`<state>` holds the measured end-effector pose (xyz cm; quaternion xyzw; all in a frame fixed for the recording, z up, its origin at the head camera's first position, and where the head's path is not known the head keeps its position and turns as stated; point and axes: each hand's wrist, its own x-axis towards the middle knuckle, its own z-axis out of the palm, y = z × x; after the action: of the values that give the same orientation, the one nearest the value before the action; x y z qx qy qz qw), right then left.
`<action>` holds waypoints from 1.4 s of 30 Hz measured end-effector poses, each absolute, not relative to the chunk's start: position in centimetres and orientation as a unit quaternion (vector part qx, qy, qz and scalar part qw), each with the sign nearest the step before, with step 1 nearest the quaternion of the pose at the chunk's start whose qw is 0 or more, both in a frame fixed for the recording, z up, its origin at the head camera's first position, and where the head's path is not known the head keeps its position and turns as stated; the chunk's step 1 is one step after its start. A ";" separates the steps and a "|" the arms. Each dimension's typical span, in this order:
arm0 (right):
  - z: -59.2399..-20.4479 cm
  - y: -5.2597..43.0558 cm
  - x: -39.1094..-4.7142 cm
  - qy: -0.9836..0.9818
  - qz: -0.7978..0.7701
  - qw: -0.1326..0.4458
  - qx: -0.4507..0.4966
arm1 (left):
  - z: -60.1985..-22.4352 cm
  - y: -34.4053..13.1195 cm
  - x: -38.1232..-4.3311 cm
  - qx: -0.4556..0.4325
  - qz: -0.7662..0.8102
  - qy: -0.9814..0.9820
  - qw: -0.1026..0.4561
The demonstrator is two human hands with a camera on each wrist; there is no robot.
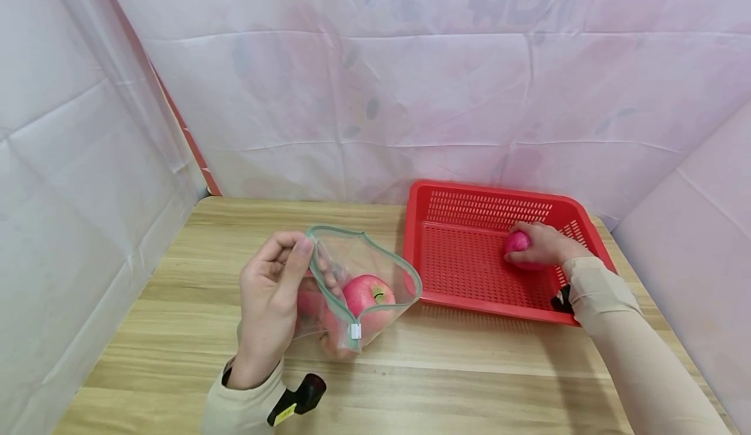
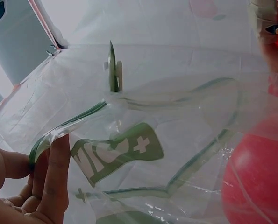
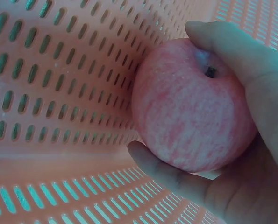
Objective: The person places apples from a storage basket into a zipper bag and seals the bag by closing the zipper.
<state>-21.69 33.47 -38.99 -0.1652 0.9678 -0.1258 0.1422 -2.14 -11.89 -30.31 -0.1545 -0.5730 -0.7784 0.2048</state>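
Observation:
A clear zip bag (image 1: 352,252) with a green-edged mouth and a white slider stands open on the table. My left hand (image 1: 272,298) pinches its rim between thumb and fingers; in the left wrist view the green zip edge (image 2: 68,122) runs from the pinch. Inside the bag lies a red apple (image 1: 366,293), with more pink-red fruit showing dimly through the film below and beside it. On the right, my right hand (image 1: 545,246) grips another red apple (image 3: 190,107) inside the red basket (image 1: 452,303), thumb near the stem and fingers around the other side.
The basket's slotted wall (image 3: 50,70) rises close beside the gripped apple. Under everything is a wooden table (image 1: 176,330), backed by a pale printed cloth (image 1: 375,109) that also hangs at both sides. A dark camera mount (image 1: 299,396) sits on the left wrist.

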 end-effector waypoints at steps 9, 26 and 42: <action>-39.1 33.4 -21.8 0.966 -0.128 0.137 -0.176 | -30.3 -11.9 -2.2 -0.160 -0.783 -0.566 0.202; -39.0 33.0 -21.7 0.965 -0.125 0.127 -0.194 | -30.1 -11.9 -2.0 -0.151 -0.780 -0.574 0.198; -39.1 33.0 -21.8 0.964 -0.129 0.138 -0.187 | -30.1 -11.8 -2.1 -0.137 -0.772 -0.591 0.190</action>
<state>-21.81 32.95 -39.09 -0.1866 0.9641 -0.1288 0.1382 -2.07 -11.83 -30.13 -0.1369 -0.5910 -0.7720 0.1898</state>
